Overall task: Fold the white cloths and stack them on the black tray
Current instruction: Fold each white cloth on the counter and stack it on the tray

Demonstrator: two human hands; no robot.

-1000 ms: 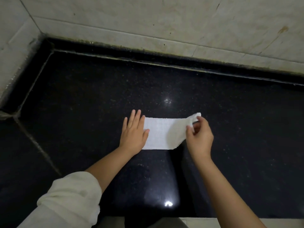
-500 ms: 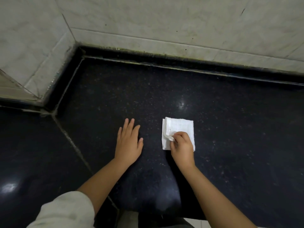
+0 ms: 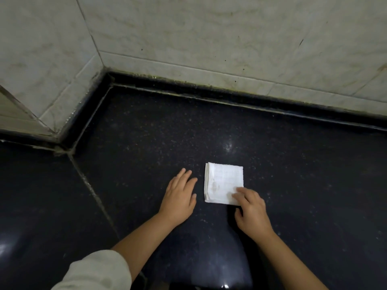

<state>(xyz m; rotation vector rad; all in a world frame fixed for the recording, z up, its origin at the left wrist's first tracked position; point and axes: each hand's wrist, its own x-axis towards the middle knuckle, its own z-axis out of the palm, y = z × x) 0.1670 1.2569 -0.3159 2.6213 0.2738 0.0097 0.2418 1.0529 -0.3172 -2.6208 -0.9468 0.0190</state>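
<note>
The pale marbled tile wall [image 3: 230, 38] meets the polished black speckled stone counter [image 3: 146, 143] along a dark grouted corner; the black tray named in the task is not in view. A cream fabric sleeve [image 3: 94, 271] covers the left upper forearm at the bottom edge of the view.

The left hand [image 3: 180, 195] lies flat on the counter just beside the cloth, apart from it, palm down, fingers straight and loosely spread, holding nothing; its forearm runs in from the lower left. The right hand [image 3: 251, 210] reaches in from the lower right; its fingertips [image 3: 237, 192] rest on the near right corner of the cloth, fingers only gently bent, the thumb on the counter below the near edge; they press rather than pinch.

The folded white waffle-weave square cloth [image 3: 224, 184] lies flat on the counter, right of centre, layered edges showing along its left side. Judgement: the cloth is light, soft and limp; the layers can slide apart or unfold on the glossy stone; grip across all layers at an edge, thumb beneath and fingers above, and lift it level.
</note>
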